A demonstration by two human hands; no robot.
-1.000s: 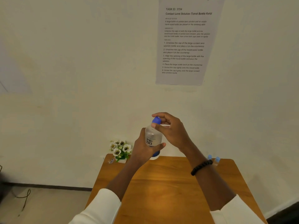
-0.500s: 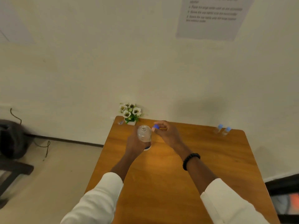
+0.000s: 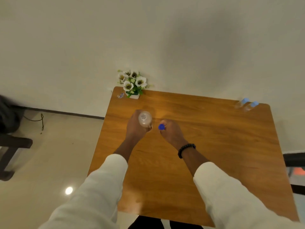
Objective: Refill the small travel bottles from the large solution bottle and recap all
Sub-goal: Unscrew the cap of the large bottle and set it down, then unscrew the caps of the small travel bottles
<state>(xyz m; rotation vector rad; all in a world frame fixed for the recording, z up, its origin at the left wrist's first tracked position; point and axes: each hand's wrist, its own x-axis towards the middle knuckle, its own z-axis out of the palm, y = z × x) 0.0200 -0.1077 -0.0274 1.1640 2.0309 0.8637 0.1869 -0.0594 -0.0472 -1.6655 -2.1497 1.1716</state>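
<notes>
Bare counter (image 3: 214,138) spreads from the middle toward three and six o'clock, while the flower pot (image 3: 132,84) blocks the eleven o'clock corner, two small travel bottles (image 3: 246,104) stand touching at the two o'clock corner, and both hands, left (image 3: 136,128) and right (image 3: 170,132), fill the centre.

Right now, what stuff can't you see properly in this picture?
- Large bottle, head view: seen from above, so label and liquid level are hidden; the left hand covers its side.
- Blue cap: partly hidden by the right hand pinching it.
- Two small travel bottles at the far right corner: too small and blurry to tell if filled.
- Small item beside the flower pot: too small to identify.
</notes>
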